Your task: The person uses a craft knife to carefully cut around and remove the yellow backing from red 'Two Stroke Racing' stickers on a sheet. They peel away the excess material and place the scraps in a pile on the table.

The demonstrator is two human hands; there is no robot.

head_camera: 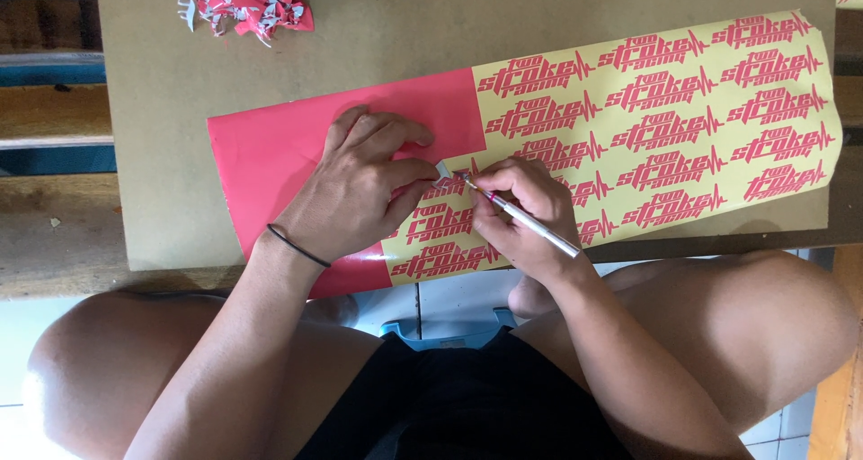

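Observation:
A long vinyl sheet (270, 145) lies on a brown board (395, 28); its left part is plain red, its right part (809, 109) shows red cut lettering on pale yellow backing. My left hand (355, 186) rests flat on the red part, its fingertips pinching a small scrap at the border of the weeded area. My right hand (521, 217) holds a thin silver craft knife (530, 222) like a pen, with the tip at that same scrap. A black band circles my left wrist.
A heap of red and white vinyl scraps (247, 1) lies at the board's far left corner. Wooden planks (54, 127) run along the left. My bare knees and a blue stool (449, 334) sit below the board's near edge, over white tiles.

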